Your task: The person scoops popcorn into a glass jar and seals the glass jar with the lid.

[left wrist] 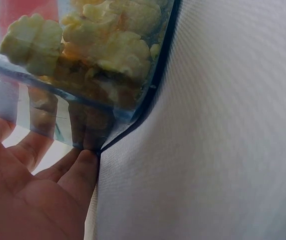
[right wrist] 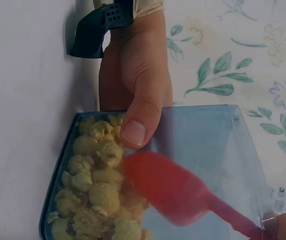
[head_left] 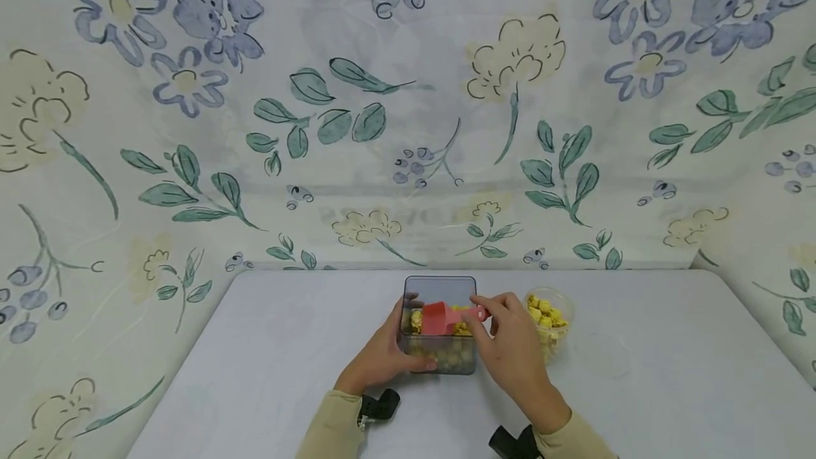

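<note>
A clear grey-blue plastic box (head_left: 440, 289) stands on the table, its lower part filled with yellow popcorn (right wrist: 102, 195). My left hand (head_left: 385, 353) grips it, with the thumb across the near wall and the fingers round the far left side. The left wrist view has those fingertips (left wrist: 86, 159) at the box's bottom edge. In my right hand (head_left: 513, 346) I pinch the handle of a pink scoop (head_left: 436, 318) between thumb and fingers. The scoop's bowl is inside the box, just over the popcorn, and shows through the wall in the right wrist view.
A round clear tub (head_left: 569, 303) with more popcorn stands just right of the box, partly behind my right hand. Farther right, a faint clear round lid (head_left: 602, 355) lies on the white table (head_left: 274, 367). Flower-patterned cloth (head_left: 446, 218) rises behind the table.
</note>
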